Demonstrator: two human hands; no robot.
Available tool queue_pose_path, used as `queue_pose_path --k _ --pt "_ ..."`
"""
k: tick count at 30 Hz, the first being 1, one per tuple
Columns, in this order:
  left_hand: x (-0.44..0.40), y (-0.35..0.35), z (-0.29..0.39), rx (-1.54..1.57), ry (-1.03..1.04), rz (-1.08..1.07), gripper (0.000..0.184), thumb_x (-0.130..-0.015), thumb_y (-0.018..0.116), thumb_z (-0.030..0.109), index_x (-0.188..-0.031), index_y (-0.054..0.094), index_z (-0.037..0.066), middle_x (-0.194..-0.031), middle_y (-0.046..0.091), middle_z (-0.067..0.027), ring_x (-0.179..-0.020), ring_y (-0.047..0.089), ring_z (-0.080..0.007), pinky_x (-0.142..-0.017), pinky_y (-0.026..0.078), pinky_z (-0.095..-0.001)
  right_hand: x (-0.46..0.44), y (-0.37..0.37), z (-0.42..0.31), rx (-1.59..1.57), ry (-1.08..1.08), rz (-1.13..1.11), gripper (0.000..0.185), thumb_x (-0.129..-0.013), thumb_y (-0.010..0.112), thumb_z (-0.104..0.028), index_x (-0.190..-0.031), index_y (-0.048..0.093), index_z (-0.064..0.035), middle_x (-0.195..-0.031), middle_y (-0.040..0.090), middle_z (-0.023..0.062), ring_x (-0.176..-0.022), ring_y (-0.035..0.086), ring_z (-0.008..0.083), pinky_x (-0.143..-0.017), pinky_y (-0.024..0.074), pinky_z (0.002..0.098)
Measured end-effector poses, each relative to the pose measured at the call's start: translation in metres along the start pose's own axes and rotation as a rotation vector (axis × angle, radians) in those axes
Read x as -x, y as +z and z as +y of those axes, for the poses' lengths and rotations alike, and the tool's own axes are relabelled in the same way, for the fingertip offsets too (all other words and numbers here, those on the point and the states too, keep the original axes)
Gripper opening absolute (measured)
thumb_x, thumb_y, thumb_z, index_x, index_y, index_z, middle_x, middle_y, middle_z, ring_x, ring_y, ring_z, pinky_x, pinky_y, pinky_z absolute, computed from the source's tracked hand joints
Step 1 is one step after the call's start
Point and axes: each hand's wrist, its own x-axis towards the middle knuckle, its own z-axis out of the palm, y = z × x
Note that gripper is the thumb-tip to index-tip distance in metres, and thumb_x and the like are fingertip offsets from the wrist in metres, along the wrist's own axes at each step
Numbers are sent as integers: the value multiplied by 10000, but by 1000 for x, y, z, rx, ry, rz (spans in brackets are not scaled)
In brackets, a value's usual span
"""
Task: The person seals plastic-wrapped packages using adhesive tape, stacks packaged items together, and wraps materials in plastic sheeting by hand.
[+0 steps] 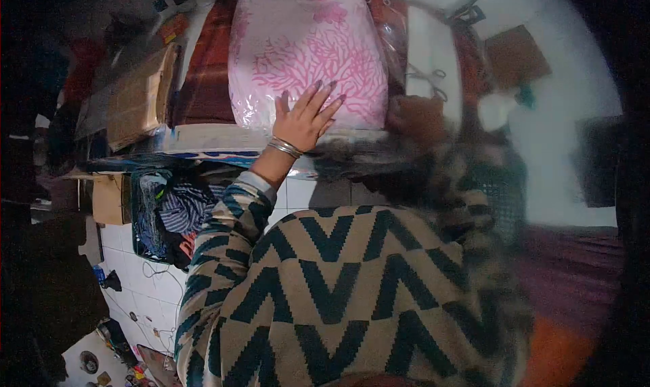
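Note:
My left hand (pixel 302 121) lies flat with fingers spread on a pink folded fabric in clear plastic wrap (pixel 315 55). The fabric carries a pink coral-like print, and the wrap shines near its lower left corner. Bangles circle the left wrist. To the right of the package, a blurred brown shape looks like my right hand (pixel 416 116); its fingers cannot be made out, nor whether it holds anything. Just above it, a pair of scissors (pixel 430 82) rests on a white strip (pixel 423 42).
The package sits on a table with a dark red cover (pixel 203 89). A cardboard piece (pixel 143 96) stands at its left. Below left, a basket (pixel 139 218) holds striped cloth (pixel 186 208); a cardboard box (pixel 112 199) is beside it. A brown square (pixel 518 55) lies right.

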Motion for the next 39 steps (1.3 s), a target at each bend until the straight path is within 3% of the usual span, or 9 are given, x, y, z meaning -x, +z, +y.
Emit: queue_pose_path --k 3,11,17,19,24,29,34,36,39 --pt "0 16 2 -76 121 158 568 -761 606 416 -1308 462 356 -1398 408 36 -1236 420 -157 -828 300 -580 2 -3 -6 21 34 14 282 -813 528 -443 -843 643 -187 -748 651 50 -709 636 250 -683 368 514" --pt "10 25 -8 -139 74 122 559 -785 572 482 -1316 445 360 -1418 381 32 -1288 367 -176 -918 220 -663 5 -13 -6 17 -8 -34 317 -818 520 -484 -858 653 -199 -778 661 46 -745 641 249 -671 370 516" --pt "54 -17 -59 -340 -239 -226 634 -783 514 580 -1352 398 325 -1478 280 22 -1336 304 -223 -1018 95 -666 9 10 6 -14 -82 71 361 -837 504 -503 -916 647 -181 -816 662 52 -761 639 256 -727 353 523" --pt "77 -18 -90 -352 -269 5 650 -773 533 576 -1349 403 305 -1485 268 -1 -1346 289 -233 -1017 75 -681 8 11 9 -65 -112 143 370 -839 503 -505 -933 643 -176 -822 662 56 -758 637 261 -737 348 523" --pt "105 -15 -121 -343 -353 135 670 -763 574 551 -1359 391 306 -1482 268 -67 -1347 287 -253 -1013 -2 -687 5 8 2 -20 -93 46 399 -839 498 -523 -969 637 -173 -862 664 61 -815 631 258 -745 355 514" --pt "51 -12 -42 -186 -168 -123 606 -758 588 519 -1323 428 372 -1449 330 47 -1314 339 -212 -957 138 -722 2 1 0 45 -79 -78 393 -845 496 -514 -960 640 -167 -852 661 48 -800 630 260 -738 374 520" --pt "-1 30 4 -73 144 -17 584 -772 570 491 -1325 425 372 -1450 331 53 -1314 332 -161 -953 222 -662 0 14 -1 208 -24 -59 356 -844 502 -484 -960 636 -174 -828 659 32 -752 633 254 -687 396 506" --pt "-9 50 17 -89 219 53 585 -778 572 462 -1332 424 349 -1450 332 48 -1318 326 -156 -950 234 -647 3 11 -5 4 -169 144 312 -836 516 -450 -958 636 -190 -823 659 30 -723 635 239 -681 407 503" --pt "-21 62 39 -101 270 137 582 -785 575 400 -1339 428 297 -1446 339 37 -1325 315 -150 -953 244 -615 1 6 -13 129 -110 40 257 -831 520 -403 -952 637 -209 -814 658 33 -721 639 228 -681 410 514"
